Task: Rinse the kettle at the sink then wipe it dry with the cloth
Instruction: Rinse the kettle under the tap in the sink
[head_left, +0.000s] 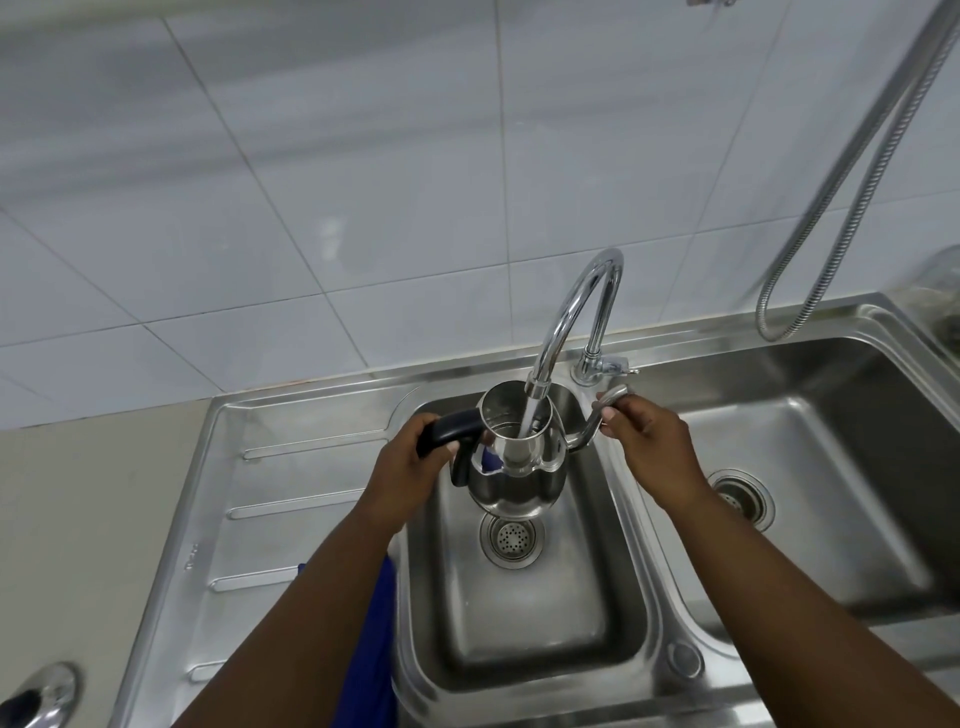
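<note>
A shiny steel kettle (511, 480) with no lid hangs over the left sink basin (519, 613), above the drain. Water runs from the curved chrome tap (576, 312) straight into its open top. My left hand (410, 467) grips the kettle's black handle (449, 434). My right hand (649, 447) pinches the thin curved spout (605, 402) at the kettle's right side. A blue cloth (382, 639) lies on the draining board's edge, mostly hidden under my left forearm.
The ribbed draining board (291, 519) stretches to the left. A second basin (810, 467) with its own drain lies to the right. A metal shower hose (852, 182) hangs down the tiled wall. A shiny lid-like object (44, 693) sits at the lower left corner.
</note>
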